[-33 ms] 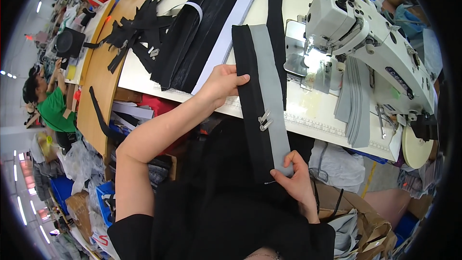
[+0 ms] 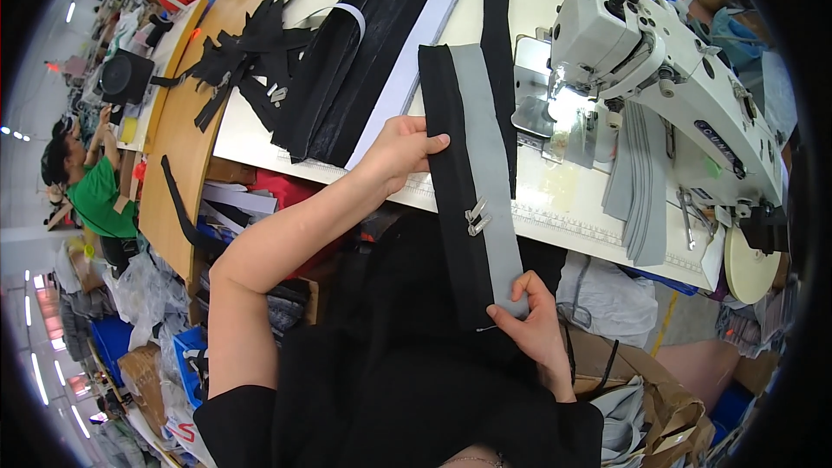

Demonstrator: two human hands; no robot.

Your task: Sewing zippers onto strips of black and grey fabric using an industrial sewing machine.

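One right hand (image 2: 539, 322) pinches lower end of black-and-grey strip (image 2: 482, 121) at frame centre; left hand (image 2: 403, 153) is clamped on its upper left edge. Silver metal pieces (image 2: 477, 224) lie on strip. White sewing machine (image 2: 646, 56) stands at upper right of frame.

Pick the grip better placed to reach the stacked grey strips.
Right, likely: the right grip, pinching the two-tone fabric strip low, sits nearer the stacked grey strips; the left grip holds it farther away.

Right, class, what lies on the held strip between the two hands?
Silver metal zipper pulls lie on the black-and-grey fabric strip between the left hand and right hand, shown in the head view.
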